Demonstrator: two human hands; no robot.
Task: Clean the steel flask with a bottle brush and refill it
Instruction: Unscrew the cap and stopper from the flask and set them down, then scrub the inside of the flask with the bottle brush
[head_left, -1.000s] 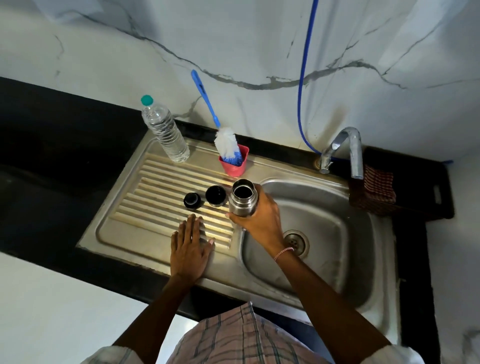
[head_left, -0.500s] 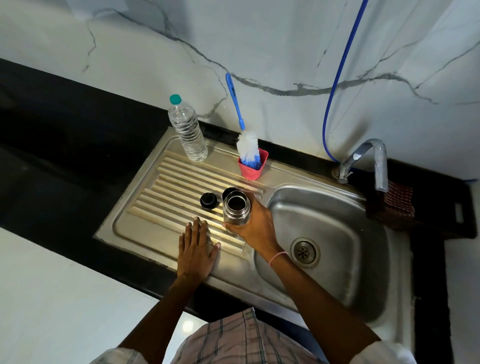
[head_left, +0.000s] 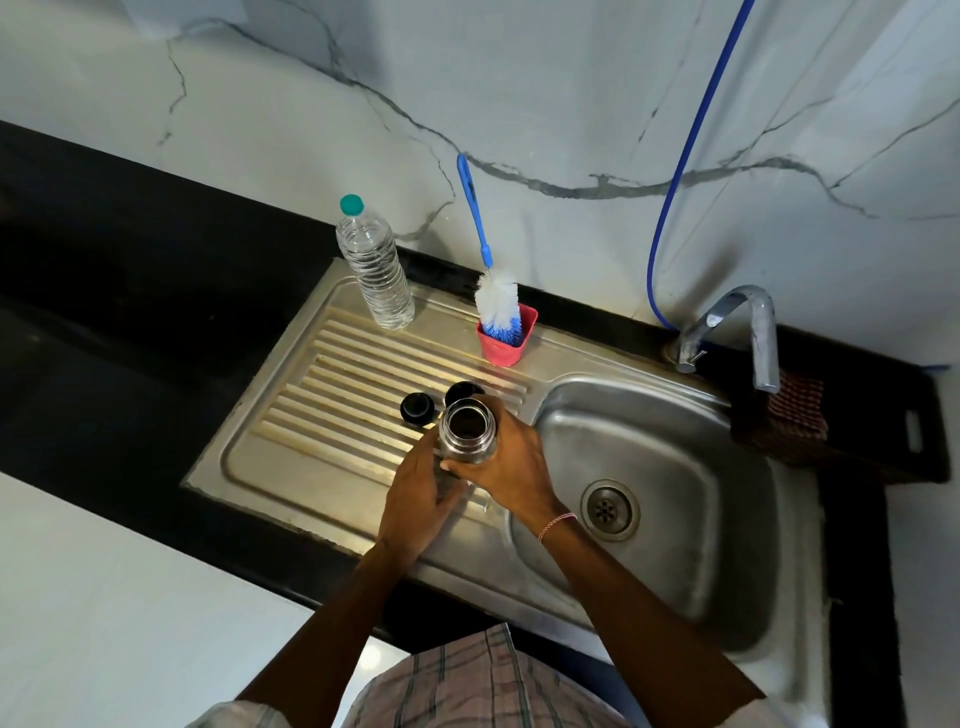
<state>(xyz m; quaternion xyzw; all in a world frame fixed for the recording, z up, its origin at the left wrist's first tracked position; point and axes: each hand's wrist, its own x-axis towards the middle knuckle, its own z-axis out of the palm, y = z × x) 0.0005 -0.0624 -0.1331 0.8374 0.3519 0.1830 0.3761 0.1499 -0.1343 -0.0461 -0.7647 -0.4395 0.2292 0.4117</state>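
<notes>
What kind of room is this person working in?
Most likely a home kitchen. A steel sink with a ribbed draining board is set into a dark counter, a tap stands over the basin, and a bottle brush sits in a pink holder.

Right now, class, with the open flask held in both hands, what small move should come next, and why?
Probably free the right hand to fetch the bottle brush from its pink cup. The steel flask is uncapped, the left hand already steadies it, and the brush is untouched.

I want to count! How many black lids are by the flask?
2. One lid lies on the drainboard left of the flask; the other lid sits behind it, partly hidden.
</notes>
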